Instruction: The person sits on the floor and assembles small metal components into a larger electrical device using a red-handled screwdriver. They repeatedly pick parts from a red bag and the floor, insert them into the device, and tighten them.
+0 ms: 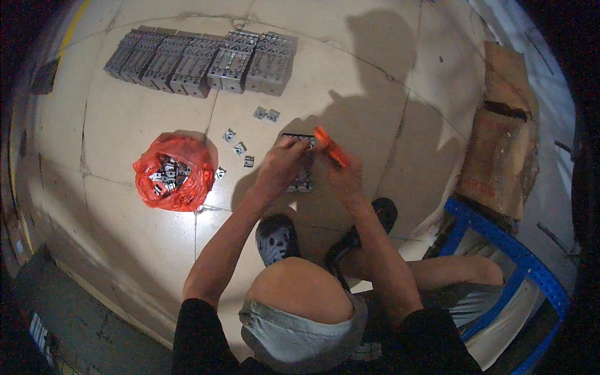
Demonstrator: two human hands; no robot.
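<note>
Block (pixel 302 183): grey metal with small holes along its ends, between the two hands and in front of the shoes, its middle partly covered by fingers.
Left hand (pixel 279 164): laid over the block from its left side, fingers bent and drawn close together near the far end; whether they pinch a small part there, I cannot tell.
Right hand (pixel 345 179): closed around the near end of the orange tool, just right of the block; its outline is blurred.
Orange tool (pixel 331 147): slanting up and left out of the fist, its far tip beside the block's far end; its exact kind is unclear.
Loose pieces (pixel 240 149): small, silvery, flat-looking, scattered on the floor between the block and the red bag; two lie close together farther out, the rest trail down toward the bag.
Red bag (pixel 197 164): thin plastic, mouth open, well to the left, holding a heap of similar metal pieces (pixel 169 175).
Row of units (pixel 187 65): grey metal, patterned tops, standing side by side beyond the pieces, toward the upper left.
Floor (pixel 375 262): pale tiles with dark joints, a broad shadow across its right half.
Shoes (pixel 277 237): dark, the left one dotted with openings, both near the block.
Right edge: brown cardboard (pixel 494 159) beside a blue frame (pixel 530 270) pierced with holes.
</note>
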